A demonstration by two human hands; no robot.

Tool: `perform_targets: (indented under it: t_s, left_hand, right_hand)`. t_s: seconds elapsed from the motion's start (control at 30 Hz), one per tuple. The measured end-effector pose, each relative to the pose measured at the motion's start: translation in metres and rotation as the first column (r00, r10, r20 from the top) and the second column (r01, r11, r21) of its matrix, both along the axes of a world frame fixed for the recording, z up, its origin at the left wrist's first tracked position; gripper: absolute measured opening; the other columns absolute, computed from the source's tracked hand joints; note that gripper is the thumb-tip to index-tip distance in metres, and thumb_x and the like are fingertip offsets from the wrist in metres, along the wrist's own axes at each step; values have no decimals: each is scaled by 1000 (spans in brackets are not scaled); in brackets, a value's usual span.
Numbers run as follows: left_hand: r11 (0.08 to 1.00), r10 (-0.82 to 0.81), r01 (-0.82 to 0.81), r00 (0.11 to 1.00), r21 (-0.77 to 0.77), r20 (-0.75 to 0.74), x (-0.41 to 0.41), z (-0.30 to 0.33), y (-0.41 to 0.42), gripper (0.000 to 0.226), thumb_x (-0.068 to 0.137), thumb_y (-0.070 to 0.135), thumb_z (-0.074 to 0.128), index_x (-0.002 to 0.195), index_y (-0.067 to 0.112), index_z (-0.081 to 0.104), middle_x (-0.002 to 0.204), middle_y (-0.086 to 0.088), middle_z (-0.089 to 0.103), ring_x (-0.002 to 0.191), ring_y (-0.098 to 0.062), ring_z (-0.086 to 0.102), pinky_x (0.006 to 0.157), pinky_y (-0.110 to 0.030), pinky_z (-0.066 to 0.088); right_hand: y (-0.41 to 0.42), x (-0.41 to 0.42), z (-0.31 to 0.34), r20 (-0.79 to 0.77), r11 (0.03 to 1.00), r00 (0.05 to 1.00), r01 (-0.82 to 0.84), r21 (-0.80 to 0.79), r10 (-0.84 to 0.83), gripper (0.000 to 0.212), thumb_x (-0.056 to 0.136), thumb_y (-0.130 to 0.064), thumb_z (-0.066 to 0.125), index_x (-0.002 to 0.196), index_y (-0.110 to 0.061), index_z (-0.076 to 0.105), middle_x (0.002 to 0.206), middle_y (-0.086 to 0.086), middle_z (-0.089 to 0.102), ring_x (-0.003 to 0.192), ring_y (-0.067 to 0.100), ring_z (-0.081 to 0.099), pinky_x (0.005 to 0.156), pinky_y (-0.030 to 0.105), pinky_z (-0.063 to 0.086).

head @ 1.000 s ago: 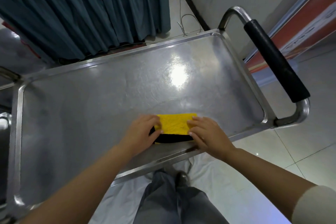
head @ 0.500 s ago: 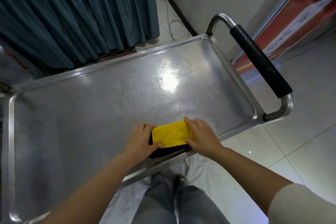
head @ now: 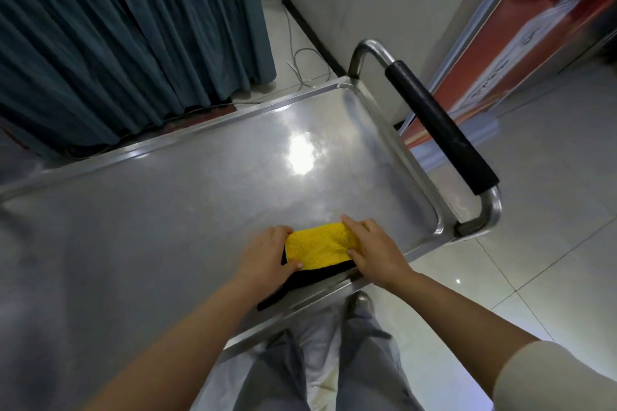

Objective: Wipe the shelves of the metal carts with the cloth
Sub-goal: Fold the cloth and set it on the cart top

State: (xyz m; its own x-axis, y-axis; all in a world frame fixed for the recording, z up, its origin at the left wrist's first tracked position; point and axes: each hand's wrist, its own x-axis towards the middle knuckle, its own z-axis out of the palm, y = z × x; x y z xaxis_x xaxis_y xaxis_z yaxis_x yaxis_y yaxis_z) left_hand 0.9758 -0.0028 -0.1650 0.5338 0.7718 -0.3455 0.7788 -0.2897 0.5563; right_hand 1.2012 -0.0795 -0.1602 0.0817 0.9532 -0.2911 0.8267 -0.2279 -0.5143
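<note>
Since a second ago the cloth (head: pixel 317 245), yellow over black, has stayed at the shelf's (head: pixel 167 227) near rim, left hand (head: pixel 267 253) pinching its left end and right hand (head: pixel 374 250) grasping its right, so folding continues and wiping appears not yet begun.

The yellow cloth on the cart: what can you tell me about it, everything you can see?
The cloth is a small folded pad, bright yellow and fluffy on top like microfibre, with a black layer showing along its near edge and trailing off to the left. It lies flat on the metal cart's top shelf, close to the near rim. The left hand holds its left end, thumb on the yellow face; the right hand holds its right end, fingers over the far corner and thumb on top.
</note>
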Motion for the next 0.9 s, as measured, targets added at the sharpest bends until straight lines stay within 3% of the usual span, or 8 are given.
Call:
perform_targets:
  t_s: [0.13,0.4,0.63,0.77,0.9]
  left_hand:
    - [1000,7,-7,1000,26,-4,56,-2,7,70,83,43,69,141,21,38,132,-6,46,121,-24,44,97,-33,36]
    - [992,81,-78,996,94,-25,162,-3,33,69,83,46,67,142,20,41,126,-9,49,116,-28,45,95,-36,38]
    - [961,232,-220,971,166,-57,188,-3,66,67,81,44,70,138,19,45,124,-11,50,116,-30,45,95,-40,40]
    - [929,367,-368,929,42,37,189,4,73,58,80,32,74,131,24,48,118,-5,45,106,-27,52,83,-32,40]
    - [866,493,-500,859,17,138,172,17,78,48,76,24,78,119,27,56,115,-4,52,101,-22,54,79,-29,38]
  right_hand:
    - [13,57,-4,22,999,999,42,11,-42,68,89,-16,60,147,-28,28,120,3,45,107,20,48,82,22,35]
    - [64,149,-3,42,996,995,88,27,-89,68,88,-6,53,148,-25,28,131,10,42,117,28,45,89,33,40]
    - [114,138,9,60,970,970,228,81,-234,65,86,4,43,145,-21,31,135,15,44,125,32,42,100,38,37]
    - [127,135,21,-50,964,966,257,69,-254,62,85,6,43,139,-22,38,130,16,42,114,35,50,95,42,45]
    - [126,128,42,-136,977,978,175,123,-158,60,84,5,41,137,-24,39,132,12,37,109,33,51,85,34,43]
